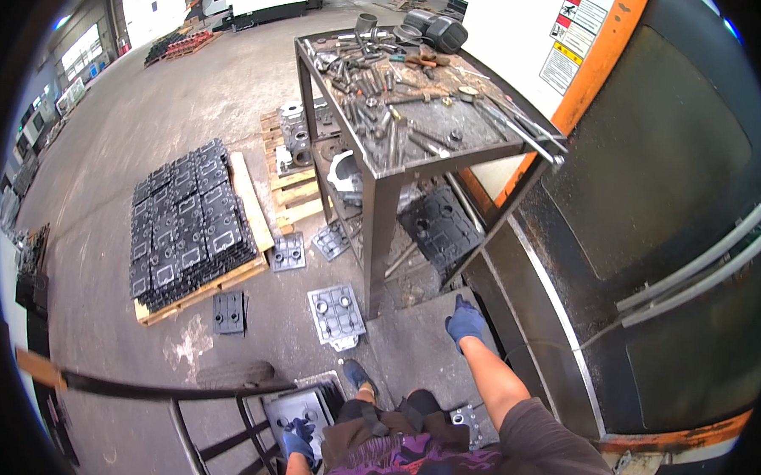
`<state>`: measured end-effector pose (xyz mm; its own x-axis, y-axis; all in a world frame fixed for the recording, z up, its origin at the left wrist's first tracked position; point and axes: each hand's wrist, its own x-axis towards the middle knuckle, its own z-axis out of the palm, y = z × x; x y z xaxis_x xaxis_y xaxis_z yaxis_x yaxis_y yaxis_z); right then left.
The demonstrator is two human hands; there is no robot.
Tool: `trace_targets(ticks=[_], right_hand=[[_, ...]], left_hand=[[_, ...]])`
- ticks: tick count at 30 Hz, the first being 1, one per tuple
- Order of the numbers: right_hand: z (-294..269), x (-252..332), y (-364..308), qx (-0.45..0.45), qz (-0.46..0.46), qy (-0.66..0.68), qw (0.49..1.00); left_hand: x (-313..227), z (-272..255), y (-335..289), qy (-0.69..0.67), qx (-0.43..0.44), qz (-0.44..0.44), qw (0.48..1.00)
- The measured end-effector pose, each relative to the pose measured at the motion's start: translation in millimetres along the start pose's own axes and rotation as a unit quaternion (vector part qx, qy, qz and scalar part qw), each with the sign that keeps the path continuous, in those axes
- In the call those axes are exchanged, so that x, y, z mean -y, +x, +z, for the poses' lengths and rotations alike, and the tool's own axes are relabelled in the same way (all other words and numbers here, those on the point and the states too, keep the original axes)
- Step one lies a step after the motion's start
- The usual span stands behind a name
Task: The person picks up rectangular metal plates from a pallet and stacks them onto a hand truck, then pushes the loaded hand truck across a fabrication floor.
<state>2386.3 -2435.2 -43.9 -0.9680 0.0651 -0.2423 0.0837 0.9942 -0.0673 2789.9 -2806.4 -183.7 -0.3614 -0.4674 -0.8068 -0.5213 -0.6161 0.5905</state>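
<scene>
Workshop floor, grey and scuffed, fills the left and centre of the frame; a machine with a dark door panel bounds the right. At upper centre we note a metal bench strewn with tools, and at centre-left a stack of black castings on a wooden pallet.

Key relation: left hand to grey plate. We find the grey plate at lower centre, beside a dark frame with rails. Our gloved left hand lies over its near part, so the plate extends upward in the frame from the fingers. Its long axis cannot be read, the near end being hidden by hand and clothing.

Left grip: fingers somewhat spread; whether they press, pinch or only hover, we cannot tell. Our gloved right hand is well apart, up and to the right, fingers partly extended, nothing visible in it. Left is clearly nearer; we judge that a two-handed hold would require bringing the right across toward lower centre.
</scene>
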Motion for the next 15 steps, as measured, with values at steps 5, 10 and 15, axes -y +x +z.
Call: trace_targets(ticks=[5, 10, 15], right_hand=[[1, 25, 106, -0.114, -0.180, -0.127, 0.969], [76, 8, 213, -0.165, -0.228, -0.265, 0.922], [66, 35, 227, -0.024, -0.214, -0.311, 0.926]], left_hand=[[-122, 74, -20, 0.024, 0.048, 0.105, 0.993], [-163, 97, -52, 0.198, 0.048, 0.145, 0.968], [-90, 67, -77, 0.039, -0.135, 0.045, 0.989]])
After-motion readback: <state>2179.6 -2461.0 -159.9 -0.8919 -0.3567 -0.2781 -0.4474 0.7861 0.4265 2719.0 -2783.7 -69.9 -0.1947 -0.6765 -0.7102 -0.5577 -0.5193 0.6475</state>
